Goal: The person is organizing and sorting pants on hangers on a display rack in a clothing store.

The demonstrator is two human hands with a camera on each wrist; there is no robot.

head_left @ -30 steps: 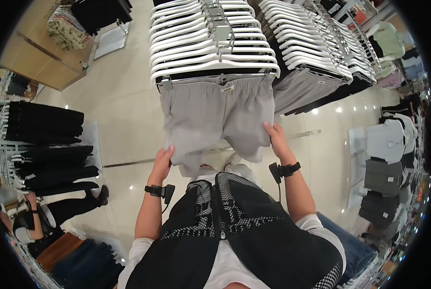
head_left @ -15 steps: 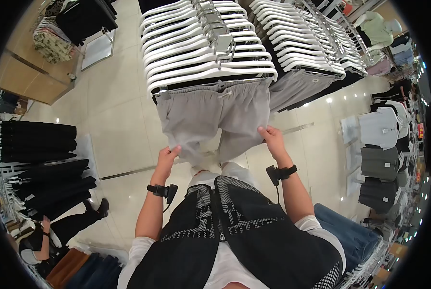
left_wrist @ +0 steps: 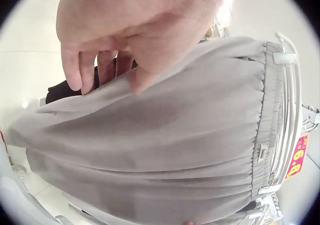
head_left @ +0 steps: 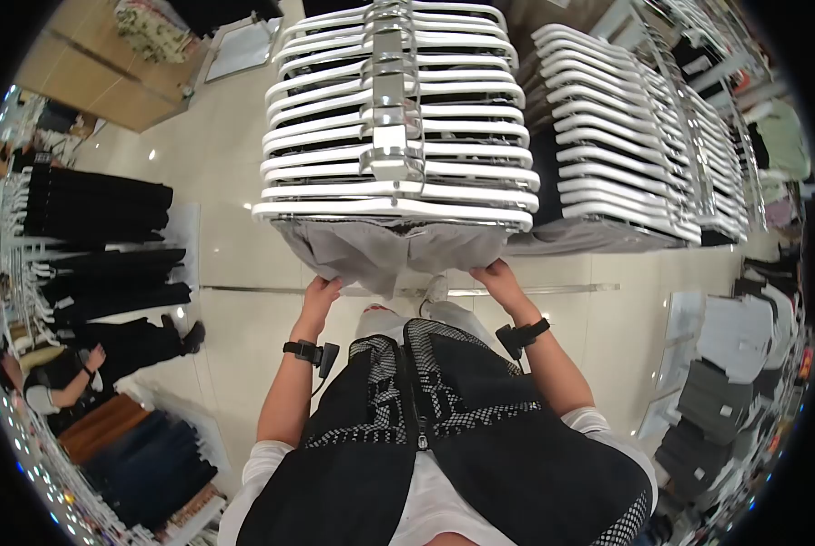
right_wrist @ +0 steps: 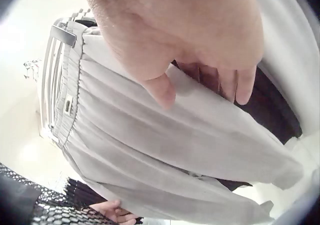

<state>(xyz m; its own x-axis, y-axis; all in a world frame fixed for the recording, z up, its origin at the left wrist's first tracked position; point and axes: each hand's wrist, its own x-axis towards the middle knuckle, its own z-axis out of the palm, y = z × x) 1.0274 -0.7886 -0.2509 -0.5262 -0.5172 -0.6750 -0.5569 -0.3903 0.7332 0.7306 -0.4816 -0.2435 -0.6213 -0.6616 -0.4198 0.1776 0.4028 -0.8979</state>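
Observation:
Light grey shorts (head_left: 357,255) with an elastic waistband hang clipped to the front white hanger (head_left: 394,209) of a full rack. The left hand (head_left: 320,305) pinches their left side edge; in the left wrist view that hand (left_wrist: 135,35) has its thumb on the front of the cloth (left_wrist: 165,125) and its fingers behind. On the other side the right hand (head_left: 501,284) pinches the edge, and in the right wrist view this hand (right_wrist: 185,40) shows its thumb on the cloth (right_wrist: 145,125) with fingers curled behind. A small label (right_wrist: 68,105) sits on the waistband.
A second rack of white hangers (head_left: 617,136) stands to the right. Black garments (head_left: 93,209) hang at the left, near a person in dark trousers (head_left: 143,341). Grey and white tops (head_left: 735,337) hang at the far right. A red price sign (left_wrist: 297,156) is beside the hangers.
The head view has tilted, so the hangers now appear lower and the shorts look foreshortened. The right hand has moved inward and lower in view, nearer the left hand; both still hold the cloth.

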